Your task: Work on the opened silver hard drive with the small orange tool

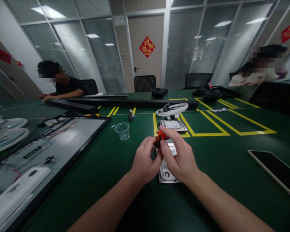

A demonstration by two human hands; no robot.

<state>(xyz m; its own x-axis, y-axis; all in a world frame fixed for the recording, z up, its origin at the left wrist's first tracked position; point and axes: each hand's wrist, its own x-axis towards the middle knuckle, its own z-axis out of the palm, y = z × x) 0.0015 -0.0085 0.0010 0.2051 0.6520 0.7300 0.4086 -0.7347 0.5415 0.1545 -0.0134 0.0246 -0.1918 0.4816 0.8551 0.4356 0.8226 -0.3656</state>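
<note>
A small red-and-black object (160, 136) is pinched between the fingertips of my left hand (146, 159) and my right hand (181, 154). Most of it is hidden by the fingers, so its kind does not show. Directly beneath my hands a silver hard drive (166, 175) lies on the green table, partly covered by them. Just beyond my fingertips is a second hard drive (175, 125), with a label on top. To the left of my hands stands a clear plastic cup (122, 132).
A white fan grille (172, 110) sits behind the second drive. Along the left lies a large flat panel (84, 129) with parts on it. A phone (277, 167) rests at the right. Two people sit across the table, near a long black bar (135, 103).
</note>
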